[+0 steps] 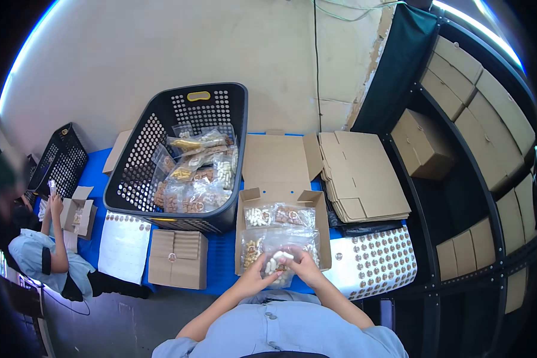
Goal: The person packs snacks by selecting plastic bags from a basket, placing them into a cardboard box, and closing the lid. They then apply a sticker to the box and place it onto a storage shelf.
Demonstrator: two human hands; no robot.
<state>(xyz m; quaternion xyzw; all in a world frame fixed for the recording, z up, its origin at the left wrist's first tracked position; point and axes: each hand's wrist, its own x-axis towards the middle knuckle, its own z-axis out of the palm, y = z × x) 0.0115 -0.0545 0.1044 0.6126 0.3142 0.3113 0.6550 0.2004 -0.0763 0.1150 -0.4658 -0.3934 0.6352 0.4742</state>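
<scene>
My left hand point(256, 277) and my right hand point(305, 268) both grip a clear plastic bag of white capsules point(278, 261), one at each side. They hold it over the near edge of an open cardboard box point(324, 238). Inside that box lie a bag of white pieces point(258, 216), a bag of brown pieces point(293, 215) and a bag of yellowish pieces point(252, 250). The held bag partly covers other bags beneath it. Behind and left of the box stands a black perforated basket point(136, 137) filled with several clear bags.
A closed box point(178, 259) sits left, beside a sticker sheet point(123, 247). Flattened boxes point(364, 173) lie right, behind another sticker sheet point(379, 261). Shelves point(468, 224) with boxes stand at far right. At far left, a person point(56, 256) holds a small bag near another basket point(61, 158).
</scene>
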